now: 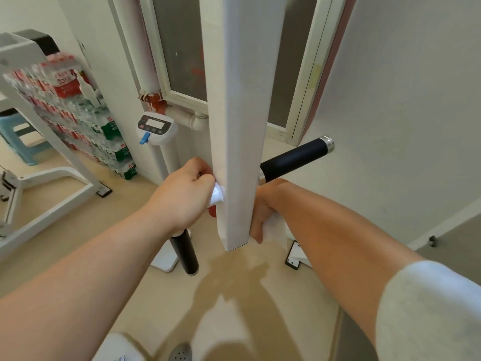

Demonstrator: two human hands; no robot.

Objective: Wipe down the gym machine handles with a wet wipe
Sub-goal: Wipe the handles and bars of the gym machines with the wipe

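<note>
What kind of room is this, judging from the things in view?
Probably a small gym room: a white machine post with black padded handles, another white equipment frame, and stacked packs of bottled water.

There is one view only, from the person's head, looking forward and down, close to the white machine post (238,126) at twelve o'clock. Floor (234,295) lies at six, a window (179,48), perhaps frosted, at eleven.

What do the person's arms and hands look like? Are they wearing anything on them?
Both forearms are bare. The right arm has a light grey sleeve covering the upper part near the elbow. No sleeve shows on the left arm. The left hand and right hand wear no gloves, and no watch or bracelet shows on either wrist.
</note>
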